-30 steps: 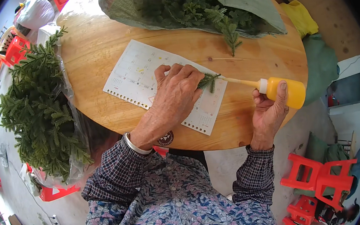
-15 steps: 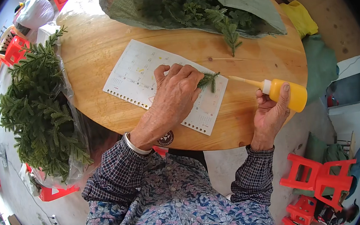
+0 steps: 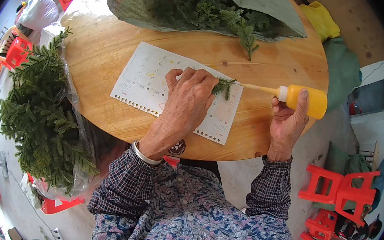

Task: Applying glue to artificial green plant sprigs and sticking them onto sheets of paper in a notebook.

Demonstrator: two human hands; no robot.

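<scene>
We judge the step in hand is gluing: the left hand point(image 3: 189, 102) pinches a small green sprig point(image 3: 223, 87) on the white calendar sheet point(image 3: 150, 77), and the right hand point(image 3: 289, 120) is clamped on the yellow squeeze bottle point(image 3: 303, 101); its long nozzle touches the sprig's stem (right of the sheet's middle); the next move calls for a gentle, steady squeeze; the sprig looks short, feathery, dark green.

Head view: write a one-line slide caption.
Left hand pins a green sprig on a calendar sheet; right hand aims a yellow squeeze bottle.
</scene>
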